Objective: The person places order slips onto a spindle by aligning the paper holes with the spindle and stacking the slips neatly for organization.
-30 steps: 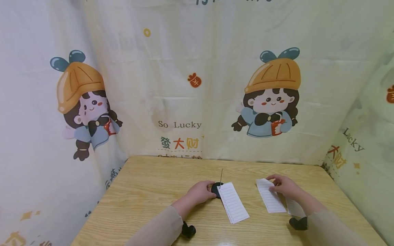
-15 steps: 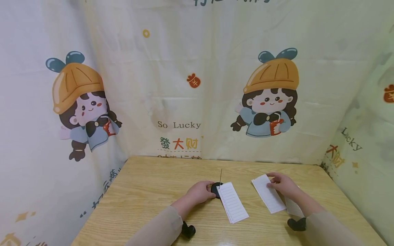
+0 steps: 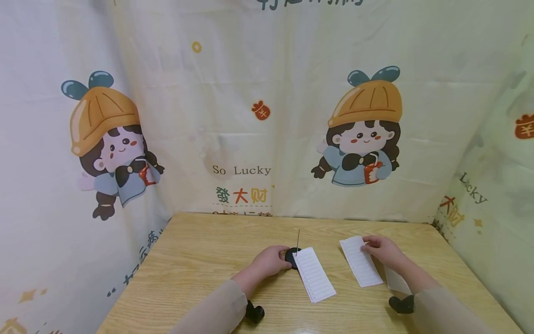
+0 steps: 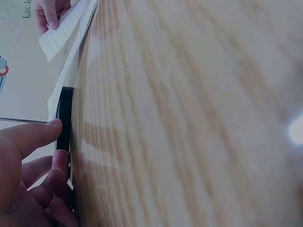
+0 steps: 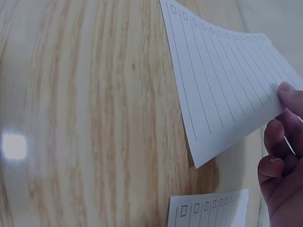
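Observation:
My left hand point(image 3: 270, 260) grips the edge of the round black base point(image 3: 290, 258) of a paper spike, its thin metal rod point(image 3: 298, 239) pointing up. A few white lined slips point(image 3: 315, 276) lie at the rod, their upper corner against it and the rest slanting towards me over the table. To the right, my right hand point(image 3: 385, 253) pinches a single lined slip point(image 5: 227, 80) by its side edge, between thumb and fingers. That slip, with a row of small checkboxes, is tilted, its far end raised. Another slip point(image 5: 208, 208) lies beneath the right forearm, partly hidden.
All this is on a wood-grain table point(image 3: 200, 260). A printed cloth point(image 3: 233, 139) hangs behind it and along both sides. Black wrist mounts point(image 3: 255, 313) show below each forearm.
The slip in my right hand has shifted a little left and its far end has come up. The left hand, spike and the slips there stay put. The head view has shifted slightly.

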### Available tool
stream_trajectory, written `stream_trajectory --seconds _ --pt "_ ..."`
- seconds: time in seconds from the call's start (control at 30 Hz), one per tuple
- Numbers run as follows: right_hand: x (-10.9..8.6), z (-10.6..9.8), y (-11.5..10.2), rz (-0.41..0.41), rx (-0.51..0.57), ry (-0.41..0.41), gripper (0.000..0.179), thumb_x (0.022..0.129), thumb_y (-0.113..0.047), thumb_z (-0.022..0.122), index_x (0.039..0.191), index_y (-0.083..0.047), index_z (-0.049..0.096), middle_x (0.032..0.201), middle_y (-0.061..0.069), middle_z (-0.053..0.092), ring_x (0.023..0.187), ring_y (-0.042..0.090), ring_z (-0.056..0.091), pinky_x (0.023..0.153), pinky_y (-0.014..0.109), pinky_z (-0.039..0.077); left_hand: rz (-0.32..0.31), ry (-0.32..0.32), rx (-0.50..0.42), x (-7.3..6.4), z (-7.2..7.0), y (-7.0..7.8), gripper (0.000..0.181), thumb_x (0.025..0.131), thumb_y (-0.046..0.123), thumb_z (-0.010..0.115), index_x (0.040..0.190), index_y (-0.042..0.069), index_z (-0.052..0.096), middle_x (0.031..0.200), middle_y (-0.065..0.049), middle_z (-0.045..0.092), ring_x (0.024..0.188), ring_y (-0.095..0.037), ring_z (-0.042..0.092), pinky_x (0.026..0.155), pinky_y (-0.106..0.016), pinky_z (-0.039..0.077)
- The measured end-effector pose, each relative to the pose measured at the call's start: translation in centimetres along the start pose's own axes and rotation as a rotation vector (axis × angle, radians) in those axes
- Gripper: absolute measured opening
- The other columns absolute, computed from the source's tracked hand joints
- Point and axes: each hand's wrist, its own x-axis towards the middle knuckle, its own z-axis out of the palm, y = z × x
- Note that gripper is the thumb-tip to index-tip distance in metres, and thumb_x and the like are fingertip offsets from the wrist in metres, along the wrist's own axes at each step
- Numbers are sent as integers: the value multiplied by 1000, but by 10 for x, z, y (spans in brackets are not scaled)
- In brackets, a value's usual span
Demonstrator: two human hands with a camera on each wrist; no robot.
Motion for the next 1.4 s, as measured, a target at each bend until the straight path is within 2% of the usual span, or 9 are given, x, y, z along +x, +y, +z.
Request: stream_trajectory --seconds 0.13,0.4,0.7,0.87,1.03,1.27,1.4 --pt "-2 1 -4 -11 25 -6 42 94 -20 69 122 10 61 115 26 65 98 28 63 76 37 54 3 1 -3 -2 -1 1 53 82 23 80 131 12 64 72 5 57 62 -11 50 59 -29 39" --pt "-1 5 -12 8 31 8 41 94 -25 70 120 6 66 116 22 66 97 26 63 77 37 55 -2 4 -17 -1 -1 0 54 82 23 80 131 12 64 72 5 57 62 -11 50 60 -29 39" --pt "-1 3 -25 -9 28 31 40 94 -30 68 117 3 69 106 13 68 82 20 58 70 38 48 0 3 -21 -1 -2 0 54 82 23 80 132 11 63 72 4 57 61 -12 49 59 -29 38" --pt "-2 7 -30 -19 44 48 39 94 -30 70 117 2 70 105 12 69 80 20 57 69 36 46 -1 0 -21 -3 -3 2 54 82 23 80 132 11 64 72 4 57 61 -12 49 59 -29 39" --pt "-3 11 -40 -12 76 38 40 93 -32 71 117 0 70 109 12 69 84 21 58 72 36 48 -5 -1 -16 -4 -3 2 53 82 23 80 132 12 64 72 4 57 62 -12 49 59 -29 39" --pt "-2 17 -65 10 176 9 45 93 -35 69 121 1 68 119 15 66 101 24 62 87 41 52 -8 2 -19 -4 -4 2 52 82 23 80 131 12 64 73 4 57 62 -12 50 60 -30 39" --pt "-1 21 -76 10 219 3 45 94 -35 69 121 1 67 120 14 67 104 22 62 89 42 52 -5 0 -17 -4 -3 2 53 83 24 80 132 13 64 72 4 56 62 -12 49 59 -29 39"
